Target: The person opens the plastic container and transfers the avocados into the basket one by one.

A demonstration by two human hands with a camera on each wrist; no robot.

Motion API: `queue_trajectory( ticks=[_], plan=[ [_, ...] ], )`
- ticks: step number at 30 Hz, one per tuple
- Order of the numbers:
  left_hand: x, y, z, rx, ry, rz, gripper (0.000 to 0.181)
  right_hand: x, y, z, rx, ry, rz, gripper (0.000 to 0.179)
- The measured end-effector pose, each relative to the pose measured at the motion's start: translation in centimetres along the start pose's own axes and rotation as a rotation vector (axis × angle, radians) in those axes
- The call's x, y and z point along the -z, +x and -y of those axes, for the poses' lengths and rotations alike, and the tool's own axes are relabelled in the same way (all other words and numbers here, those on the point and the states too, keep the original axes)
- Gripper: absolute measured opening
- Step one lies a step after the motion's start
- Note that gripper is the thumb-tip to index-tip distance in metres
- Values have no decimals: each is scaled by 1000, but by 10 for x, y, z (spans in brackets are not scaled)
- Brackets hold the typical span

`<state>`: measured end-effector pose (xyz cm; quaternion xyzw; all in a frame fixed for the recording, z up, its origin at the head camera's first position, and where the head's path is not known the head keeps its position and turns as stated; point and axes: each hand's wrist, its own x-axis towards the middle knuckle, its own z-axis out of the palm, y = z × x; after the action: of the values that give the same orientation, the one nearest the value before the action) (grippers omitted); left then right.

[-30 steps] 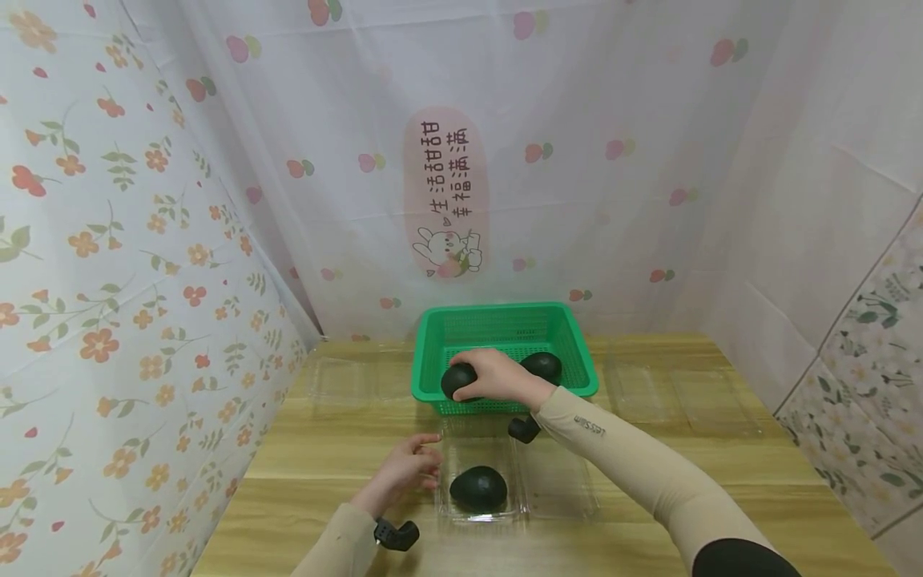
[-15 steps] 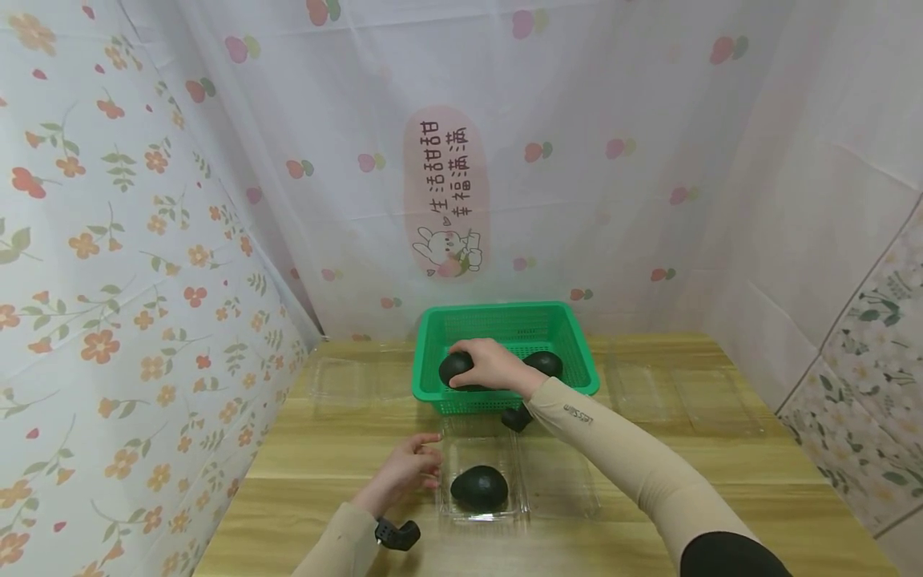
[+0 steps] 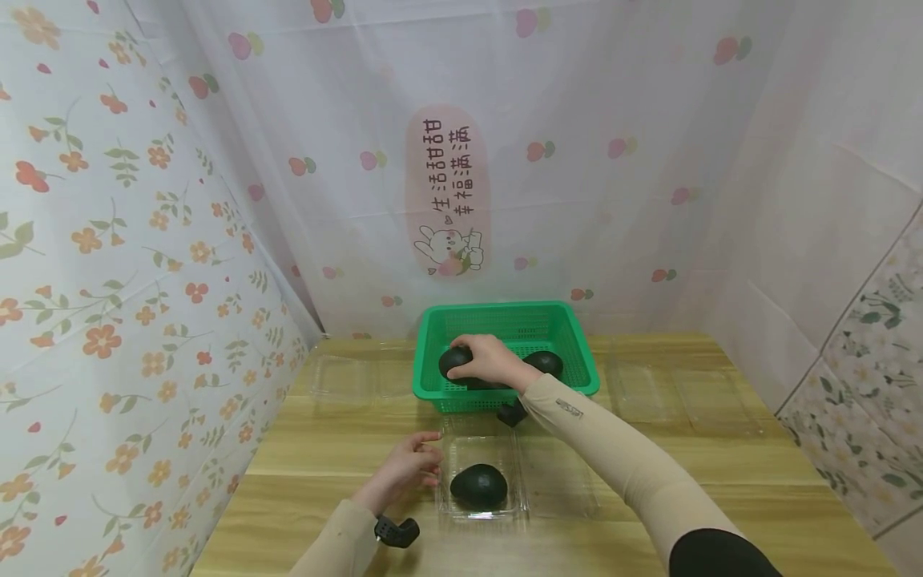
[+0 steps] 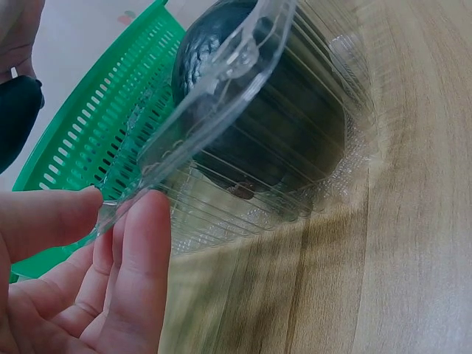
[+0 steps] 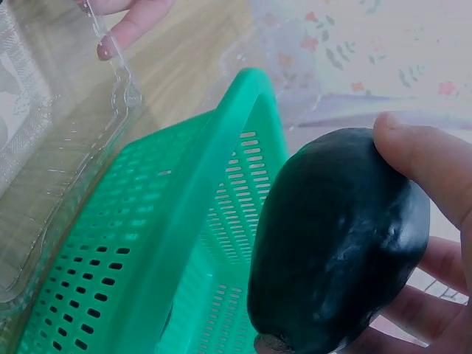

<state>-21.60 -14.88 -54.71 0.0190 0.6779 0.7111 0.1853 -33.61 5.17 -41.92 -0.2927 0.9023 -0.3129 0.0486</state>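
Note:
My right hand (image 3: 493,359) grips a dark green avocado (image 5: 339,236) over the left part of a green plastic basket (image 3: 497,306), thumb on one side and fingers round the other. Another avocado (image 3: 546,363) lies in the basket by my wrist, and more dark skin shows under the hand. My left hand (image 3: 409,466) pinches the rim of a clear plastic box (image 4: 214,122) between thumb and fingers. Inside that box, towards its near end, a single avocado (image 3: 479,486) lies on its side.
A clear flap (image 3: 558,481) lies flat to the right of the box. More clear plastic boxes stand at the back left (image 3: 342,378) and back right (image 3: 714,397) of the wooden table (image 3: 310,489). A printed curtain (image 3: 577,200) hangs right behind the basket.
My right hand and its avocado have shifted slightly back over the basket, and the right forearm has swung a little left. The left hand and the box have stayed put.

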Motion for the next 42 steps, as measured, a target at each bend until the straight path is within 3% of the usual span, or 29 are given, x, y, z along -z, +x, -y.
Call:
queue_trajectory(
  ticks=[13, 24, 42],
  plan=[
    [1, -1, 1, -3, 0, 0, 50, -13, 12, -9, -20, 45, -39, 58],
    [3, 1, 6, 3, -38, 7, 52, -22, 18, -15, -85, 69, -57, 61],
    [2, 0, 3, 11, -35, -8, 52, -34, 28, -21, -122, 140, -129, 61]
  ],
)
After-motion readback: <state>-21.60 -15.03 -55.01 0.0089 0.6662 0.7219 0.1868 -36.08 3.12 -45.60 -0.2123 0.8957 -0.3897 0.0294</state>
